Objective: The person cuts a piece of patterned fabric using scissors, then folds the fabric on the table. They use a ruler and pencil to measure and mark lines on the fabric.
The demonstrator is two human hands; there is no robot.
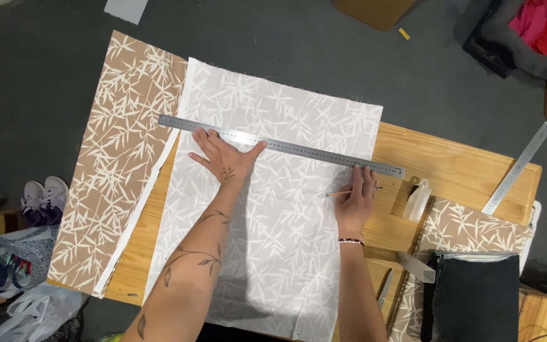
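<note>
Wooden surface (457, 168), seen from above the worker. A pale grey fabric panel (273, 215) with a white leaf print lies flat across it, its near end hanging over the front edge. A long steel ruler (299, 149) runs at a slant across the upper part of the panel. Left hand (224, 155) spread flat, fingers splayed, pressing down on the fabric with fingertips against the ruler's lower edge; it grips nothing. Right hand (359, 193) closed around a pencil (338, 194), knuckles just below the ruler near its right end, the pencil tip pointing left and resting on the cloth. To the left, a tan fabric piece (118, 158) in the same leaf print, partly under the grey panel (its far edge overhangs the surface). A second steel ruler (518, 168) lies at the right corner, well apart. Near it, a folded dark cloth (473, 294) on more tan print. Shoes (44, 196) on the floor, left.
</note>
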